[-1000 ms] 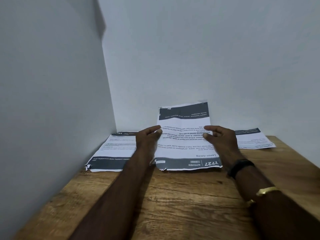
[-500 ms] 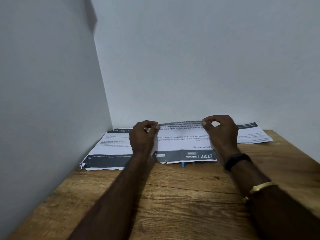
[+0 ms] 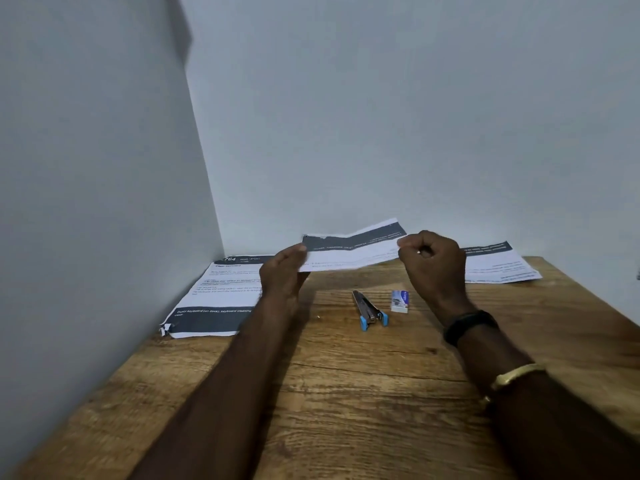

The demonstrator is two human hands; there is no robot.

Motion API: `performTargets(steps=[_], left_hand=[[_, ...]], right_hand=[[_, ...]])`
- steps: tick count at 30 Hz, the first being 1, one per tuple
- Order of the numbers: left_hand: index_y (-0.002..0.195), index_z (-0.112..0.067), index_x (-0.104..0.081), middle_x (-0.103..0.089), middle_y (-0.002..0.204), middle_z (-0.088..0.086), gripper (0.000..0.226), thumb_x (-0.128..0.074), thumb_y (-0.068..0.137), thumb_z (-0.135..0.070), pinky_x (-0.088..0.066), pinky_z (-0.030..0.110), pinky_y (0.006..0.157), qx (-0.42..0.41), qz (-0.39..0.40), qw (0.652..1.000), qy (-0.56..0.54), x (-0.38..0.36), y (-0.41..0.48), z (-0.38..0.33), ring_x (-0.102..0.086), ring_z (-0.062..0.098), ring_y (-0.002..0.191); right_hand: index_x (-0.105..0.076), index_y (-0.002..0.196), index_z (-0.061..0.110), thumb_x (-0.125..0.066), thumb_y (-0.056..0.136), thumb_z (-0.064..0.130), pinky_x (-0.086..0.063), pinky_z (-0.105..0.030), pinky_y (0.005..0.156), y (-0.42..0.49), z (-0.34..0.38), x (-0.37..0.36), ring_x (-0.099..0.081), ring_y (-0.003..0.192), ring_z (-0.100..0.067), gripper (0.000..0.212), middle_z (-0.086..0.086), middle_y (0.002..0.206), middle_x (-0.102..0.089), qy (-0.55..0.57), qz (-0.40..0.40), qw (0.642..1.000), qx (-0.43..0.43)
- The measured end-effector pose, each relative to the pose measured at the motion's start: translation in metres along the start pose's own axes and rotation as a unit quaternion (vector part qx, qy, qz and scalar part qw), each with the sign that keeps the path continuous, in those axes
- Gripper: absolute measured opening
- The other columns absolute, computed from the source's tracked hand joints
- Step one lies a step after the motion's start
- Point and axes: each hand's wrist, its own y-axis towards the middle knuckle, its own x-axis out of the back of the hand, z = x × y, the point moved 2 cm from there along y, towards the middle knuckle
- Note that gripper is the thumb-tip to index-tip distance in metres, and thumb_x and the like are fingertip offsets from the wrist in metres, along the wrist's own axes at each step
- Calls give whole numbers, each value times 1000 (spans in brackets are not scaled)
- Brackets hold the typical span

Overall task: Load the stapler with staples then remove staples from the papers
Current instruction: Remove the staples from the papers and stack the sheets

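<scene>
Stapler (image 3: pixel 370 310) first: it lies on the bare wood of the desk (image 3: pixel 346 410) toward the middle, nearer us than anything else loose, its metal top pointing to the far edge and its blue end toward us. We judge it small, rigid and light, easy to lift by its sides, though the smooth metal may slip; to load it we would steady the blue base and swing the top up. Just beside it to the right stands the staple box (image 3: pixel 400 301), a little carton, light and easily crushed, best taken by its long sides.

Above and beyond both we hold a sheet of paper (image 3: pixel 349 252) off the desk. Our left hand (image 3: pixel 282 275) grips its left edge, thumb over fingers; our right hand (image 3: pixel 433 265) is closed in a pinch on its right edge. The sheet is thin and floppy and sags between the two grips, so it will tear if pulled hard near a staple. Whether this sheet carries a staple we cannot tell.

Farther out, printed papers (image 3: pixel 221 296) lie flat by the far left corner against the wall, the near corner dog-eared, and another sheet (image 3: pixel 498 265) rests along the far edge at the right. Nothing blocks the stapler except the paper in our hands, which must be set down first.
</scene>
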Motion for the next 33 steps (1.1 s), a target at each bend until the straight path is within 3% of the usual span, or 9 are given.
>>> performTargets(steps=[3,6,14,17,21,23,27,30,33], left_hand=[[120,-2,-70,-72,115,25,37,-65,86,12,-55,54,99,21,8,998,64,5,3,4,-71,37,97],[121,-7,-70,-70,117,22,50,-58,80,20,-54,58,98,-8,12,988,152,6,4,8,-69,42,109],[117,-19,-74,-69,123,11,65,-52,59,0,-55,51,100,-73,-17,963,257,1,6,20,-66,34,112],[121,-18,-72,-65,129,11,62,-53,69,10,-53,48,103,-90,-15,954,285,-4,3,21,-63,32,117],[124,-16,-71,-64,132,9,61,-55,72,10,-53,47,103,-112,-19,942,315,-7,1,21,-61,30,119],[126,-14,-69,-64,134,8,60,-56,73,10,-48,39,109,-116,-19,933,339,-6,1,20,-59,26,122],[127,-13,-69,-65,133,6,59,-58,74,10,-41,20,98,-124,-27,928,350,-3,4,21,-58,19,120],[125,-13,-71,-67,130,6,57,-59,74,10,-46,25,102,-135,-30,929,342,-3,5,23,-60,19,114],[122,-13,-72,-68,128,7,56,-60,73,11,-48,32,107,-149,-31,931,332,-5,6,24,-62,22,117]], right_hand=[[-76,77,11,-70,83,8,-44,-5,62,-4,-3,-4,-64,75,0,9,8,75,-72,-46,57,997,-20],[-73,71,10,-65,84,12,-51,-28,71,-11,-6,-12,-66,78,-14,15,1,75,-73,-124,133,983,-25],[-77,78,23,-67,81,23,-51,-39,92,-18,6,-20,-64,95,-18,11,9,83,-73,-300,189,934,-31],[-73,75,23,-66,77,28,-46,-30,72,-21,17,-23,-64,89,-20,9,11,75,-69,-333,201,921,11],[-67,92,24,-70,70,62,-49,-32,72,-29,29,-34,-65,95,-23,45,5,96,-68,-399,311,862,-24],[-62,104,26,-71,69,62,-46,-34,77,-32,31,-37,-62,105,-24,50,2,110,-65,-425,352,834,-31],[-60,108,25,-76,70,50,-51,-34,78,-30,34,-33,-64,102,-22,48,3,108,-66,-400,379,832,-65],[-68,89,13,-80,71,41,-54,-27,56,-25,32,-29,-71,68,-15,36,2,79,-74,-263,415,857,-152],[-72,85,5,-78,73,32,-40,-20,41,-19,27,-24,-55,46,-18,30,-7,66,-65,-111,467,841,-249]])
